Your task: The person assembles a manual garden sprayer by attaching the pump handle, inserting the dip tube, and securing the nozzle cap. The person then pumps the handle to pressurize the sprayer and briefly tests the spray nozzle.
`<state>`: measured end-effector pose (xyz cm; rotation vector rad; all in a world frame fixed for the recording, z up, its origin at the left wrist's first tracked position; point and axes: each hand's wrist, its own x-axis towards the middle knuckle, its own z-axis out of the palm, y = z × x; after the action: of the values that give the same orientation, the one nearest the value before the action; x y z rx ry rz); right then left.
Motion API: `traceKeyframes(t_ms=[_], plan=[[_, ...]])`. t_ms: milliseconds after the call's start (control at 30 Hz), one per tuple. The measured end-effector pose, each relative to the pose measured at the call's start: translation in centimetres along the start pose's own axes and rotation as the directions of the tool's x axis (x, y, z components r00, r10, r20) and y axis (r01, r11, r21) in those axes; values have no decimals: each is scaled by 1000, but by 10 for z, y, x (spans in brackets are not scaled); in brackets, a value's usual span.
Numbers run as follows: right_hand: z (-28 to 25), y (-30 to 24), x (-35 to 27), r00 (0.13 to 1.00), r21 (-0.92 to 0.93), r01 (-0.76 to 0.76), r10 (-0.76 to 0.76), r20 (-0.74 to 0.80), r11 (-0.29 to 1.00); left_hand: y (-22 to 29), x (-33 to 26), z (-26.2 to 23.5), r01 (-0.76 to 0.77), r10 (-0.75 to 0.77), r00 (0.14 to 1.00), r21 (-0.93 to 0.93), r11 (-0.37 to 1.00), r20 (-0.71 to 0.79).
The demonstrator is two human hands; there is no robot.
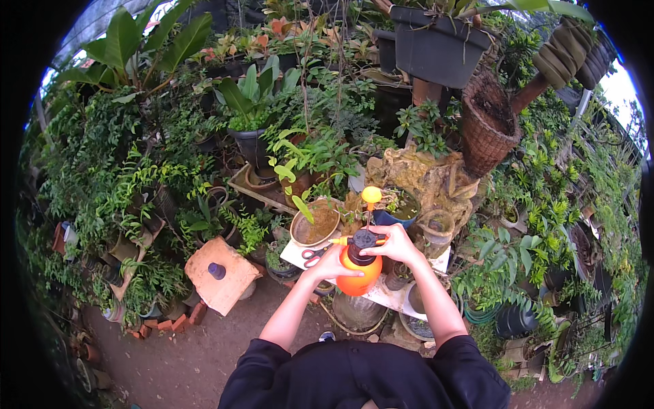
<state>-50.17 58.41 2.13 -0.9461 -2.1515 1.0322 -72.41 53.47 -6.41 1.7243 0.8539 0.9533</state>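
Between my hands is an orange pump spray bottle (361, 278) with a black head (365, 238), a yellow nozzle pointing left and a yellow pump knob (371, 195) standing up on its rod. My left hand (330, 264) is wrapped round the left side of the bottle, near its neck. On the other side, my right hand (396, 245) grips the black head, its thumb and fingers about the collar. Scissors (313, 255) with dark and red handles lie just left of the bottle, on a white board (294, 255).
A round basin (316, 223) stands behind the scissors. A terracotta-coloured slab (219, 274) at left bears a small dark purple object (216, 270). Knobbly tan rock (422, 178), a hanging woven basket (489, 129) and a dark planter (439, 48) are at the right and back. Potted plants crowd around.
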Motion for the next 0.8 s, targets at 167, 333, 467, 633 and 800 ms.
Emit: traceKeyframes(t_ms=[167,333,467,633,800], plan=[[1,5,4,997,-59,69,-70,-12,996,-5,-3,-1,142,-141,990,-28,990,19],[-1,1,6,998,-44,60,-60,9,997,-15,-4,0,111,-111,994,14,994,-7],[-2,-6,3,999,-6,43,-43,9,999,-11,-11,17,80,9,971,363,928,-237],[6,-3,-1,998,-17,34,-35,-61,999,2,-8,50,187,35,861,379,906,-508],[2,10,1,997,23,70,-69,-26,997,2,-2,24,125,-117,973,27,992,-198]])
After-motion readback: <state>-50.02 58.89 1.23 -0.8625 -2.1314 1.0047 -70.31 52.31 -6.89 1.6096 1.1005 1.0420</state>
